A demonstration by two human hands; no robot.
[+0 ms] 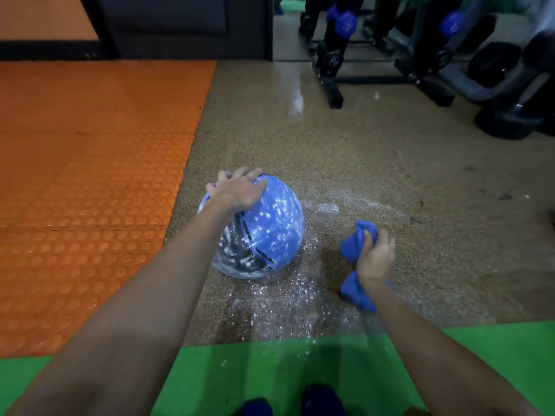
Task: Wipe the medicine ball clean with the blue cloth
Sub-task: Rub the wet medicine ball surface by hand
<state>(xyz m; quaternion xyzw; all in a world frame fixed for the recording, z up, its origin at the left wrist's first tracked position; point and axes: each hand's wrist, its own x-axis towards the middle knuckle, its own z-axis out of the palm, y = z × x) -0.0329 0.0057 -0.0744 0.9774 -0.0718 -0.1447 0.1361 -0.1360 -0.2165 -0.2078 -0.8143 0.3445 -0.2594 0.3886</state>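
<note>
Matting in orange (pixel 90 175) fills the left of the scene, and just right of its edge the medicine ball (pixel 270 229) sits on the speckled floor (pixel 375 151), a little left of centre. The left hand (pixel 240 190) lies over the ball's far top, its grip spread wide with the fingers curved round the surface, seemingly steadying it. White powder blotches the ball's blue right face and streaks the darker panel on its near left side; no part in view looks properly clean, so I judge the wiping to be barely begun, if begun at all. More powder (pixel 285 301) is scattered on the floor near and to the right of the ball, spilling onto the green mat (pixel 270 370) nearest the person. Further right, the right hand (pixel 375 256) holds the blue cloth (pixel 354 244), its grip closed tight round the bunched middle so that cloth bulges out far and near of the fist. Cloth and ball are apart, not touching. Nearly all of the job looks left to do: bringing the cloth onto the ball and rubbing off the powder, and probably turning the ball to reach its hidden underside. Far right stands a dark weight rack (pixel 330 70).
</note>
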